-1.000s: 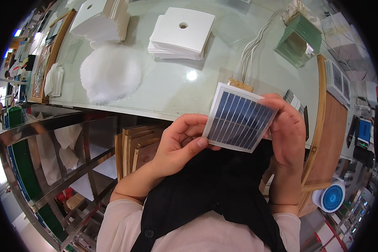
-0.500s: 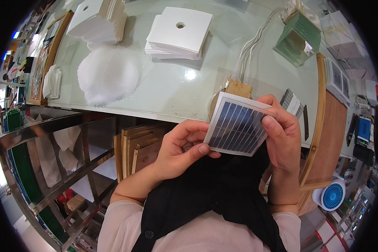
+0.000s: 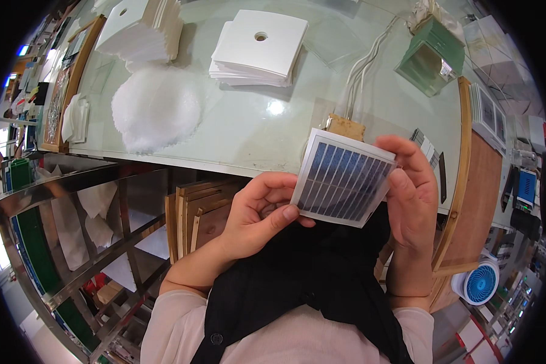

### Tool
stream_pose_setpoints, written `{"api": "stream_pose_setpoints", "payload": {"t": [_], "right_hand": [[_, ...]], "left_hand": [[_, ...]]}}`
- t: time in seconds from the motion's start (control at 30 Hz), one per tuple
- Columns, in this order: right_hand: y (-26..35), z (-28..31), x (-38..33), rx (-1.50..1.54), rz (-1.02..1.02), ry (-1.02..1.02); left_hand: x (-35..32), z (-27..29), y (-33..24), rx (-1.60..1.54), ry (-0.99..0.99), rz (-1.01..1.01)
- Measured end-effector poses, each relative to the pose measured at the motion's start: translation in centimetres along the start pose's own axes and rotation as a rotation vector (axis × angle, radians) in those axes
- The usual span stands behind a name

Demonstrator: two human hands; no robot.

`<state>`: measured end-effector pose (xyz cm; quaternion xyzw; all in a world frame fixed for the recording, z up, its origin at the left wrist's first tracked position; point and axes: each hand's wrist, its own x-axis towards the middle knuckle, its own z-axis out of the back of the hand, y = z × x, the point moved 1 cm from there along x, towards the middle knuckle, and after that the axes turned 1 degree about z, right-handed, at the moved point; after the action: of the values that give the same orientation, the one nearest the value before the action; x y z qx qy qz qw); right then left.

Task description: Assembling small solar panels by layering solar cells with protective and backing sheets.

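A small square solar panel [image 3: 344,181], dark blue with pale lines and a white border, is held tilted in front of my chest. My left hand [image 3: 262,209] pinches its lower left edge between thumb and fingers. At the right edge my right hand [image 3: 411,188] grips it, thumb on the near face and fingertips at the upper right corner. Just beyond the panel sits a tan block-like piece [image 3: 346,127] with white cables [image 3: 363,70] running away from it, partly hidden by the panel.
White square sheets with a round hole [image 3: 258,51] are stacked mid-table; a taller white stack [image 3: 142,27] stands left. Near it lies a white foam pile [image 3: 156,109]. A green glass box [image 3: 431,57] sits far right, wooden boards [image 3: 200,212] below the edge, a blue fan [image 3: 481,283] lower right.
The solar panel has tilted to face me more and shifted slightly. My right thumb has slid from its face outward toward the right edge. My left hand has barely moved.
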<state>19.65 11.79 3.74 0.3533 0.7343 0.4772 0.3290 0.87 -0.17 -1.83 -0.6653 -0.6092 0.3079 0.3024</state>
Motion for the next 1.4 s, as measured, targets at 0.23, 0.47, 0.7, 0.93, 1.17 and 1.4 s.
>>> {"api": "stream_pose_setpoints", "payload": {"t": [0.23, 0.47, 0.7, 0.93, 1.17, 1.4], "right_hand": [[-0.7, 1.1, 0.2, 0.021, -0.001, -0.056], [-1.2, 1.3, 0.3, -0.003, 0.006, -0.059], [-1.7, 1.4, 0.5, 0.048, 0.009, -0.068], [-1.6, 1.3, 0.4, 0.107, 0.007, -0.076], [-1.4, 1.1, 0.5, 0.145, 0.005, -0.125], [-1.9, 2.7, 0.8, -0.004, 0.101, 0.014]], "left_hand": [[0.0, 0.1, 0.2, -0.025, -0.011, 0.036], [0.1, 0.2, 0.3, -0.05, -0.013, 0.054], [0.1, 0.2, 0.5, -0.066, -0.017, 0.047], [0.2, 0.2, 0.5, -0.067, -0.018, 0.041], [0.2, 0.3, 0.6, -0.055, -0.022, 0.044], [0.2, 0.3, 0.7, -0.072, 0.022, 0.037]]}}
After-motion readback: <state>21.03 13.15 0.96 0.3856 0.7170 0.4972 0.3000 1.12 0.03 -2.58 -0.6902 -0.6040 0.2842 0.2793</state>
